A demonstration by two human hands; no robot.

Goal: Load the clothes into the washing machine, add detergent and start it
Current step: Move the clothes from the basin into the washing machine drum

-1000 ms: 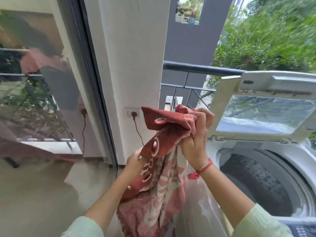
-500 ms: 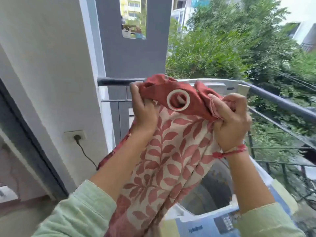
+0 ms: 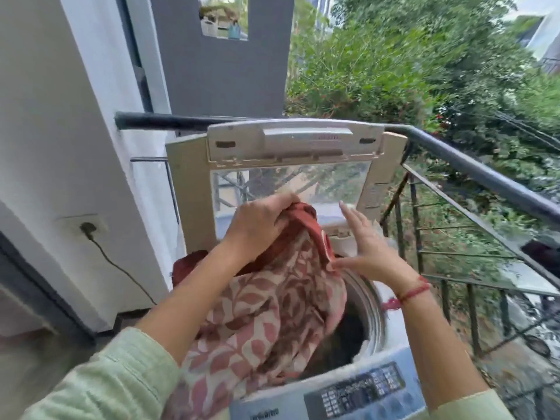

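A red and cream leaf-patterned curtain [image 3: 272,316] with metal eyelets hangs over the open drum of a top-loading washing machine [image 3: 375,310]. My left hand [image 3: 257,222] grips the curtain's red top edge above the drum. My right hand [image 3: 366,250] is open, fingers spread, its thumb touching the cloth's right side. The machine's lid [image 3: 291,165] stands upright behind. The control panel [image 3: 363,389] sits at the machine's front edge. No detergent is in view.
A dark metal balcony railing [image 3: 472,168] runs behind and to the right of the machine, with trees beyond. A white wall [image 3: 60,147] on the left carries a socket with a plugged cord [image 3: 88,227]. The floor lies at lower left.
The curtain has come down from chest height onto the drum opening. My right hand has let go of the cloth and opened; my left hand still grips it. The view tilted down.
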